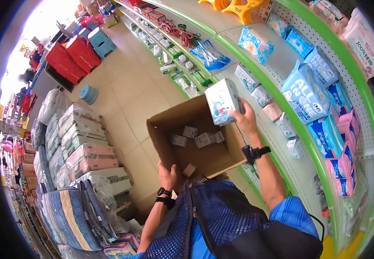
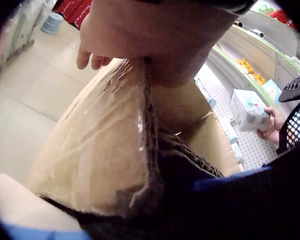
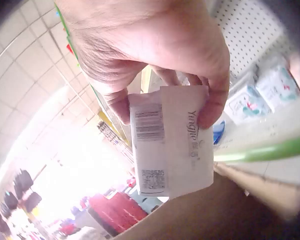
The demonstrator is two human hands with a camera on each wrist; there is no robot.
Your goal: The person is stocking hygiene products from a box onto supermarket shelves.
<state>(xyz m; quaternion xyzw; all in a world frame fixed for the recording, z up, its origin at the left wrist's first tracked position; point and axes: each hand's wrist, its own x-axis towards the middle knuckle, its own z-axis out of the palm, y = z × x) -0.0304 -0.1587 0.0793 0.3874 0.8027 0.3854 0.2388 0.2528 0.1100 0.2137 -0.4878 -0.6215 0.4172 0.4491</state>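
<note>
A white printed packet is gripped at its right side by my right hand, above the right edge of an open cardboard box. The right wrist view shows the packet's barcode side, with thumb and fingers of the right hand on opposite sides. My left hand holds the box's near left wall; in the left wrist view the hand lies over the box edge. Several small packs and a pinkish one lie inside the box.
Green-edged shelves on the right carry small packs, blue packages and pink ones. Wrapped bedding is stacked at left. Red stools and a blue stool stand on the tiled floor.
</note>
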